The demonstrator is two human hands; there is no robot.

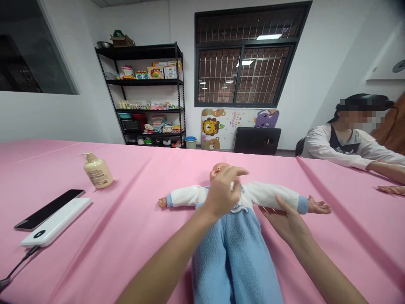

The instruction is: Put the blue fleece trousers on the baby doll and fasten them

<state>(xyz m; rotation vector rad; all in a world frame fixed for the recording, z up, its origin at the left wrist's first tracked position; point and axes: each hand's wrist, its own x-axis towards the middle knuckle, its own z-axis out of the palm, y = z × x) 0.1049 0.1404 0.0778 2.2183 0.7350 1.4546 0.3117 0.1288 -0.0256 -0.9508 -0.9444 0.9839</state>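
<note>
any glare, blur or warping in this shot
In the head view, light reflections glare in the window; in the head view, wide-angle stretch makes the shelving rack lean; in the head view, the left hand over the doll looks slightly soft.

The room is being lit evenly by white light, and the pink tablecloth (126, 253) is being shown brightly. In the dark window (218, 71), light panels are being reflected as white patches. Only soft shadows are being cast, for example beside the pump bottle (98, 172). The left hand (223, 190) is being blurred slightly, and small details on the shelf (148, 82) are being softened. Toward the sides, straight lines are being tilted, and the seated person (341, 145) is being partly covered by square pixel blocks.
</note>
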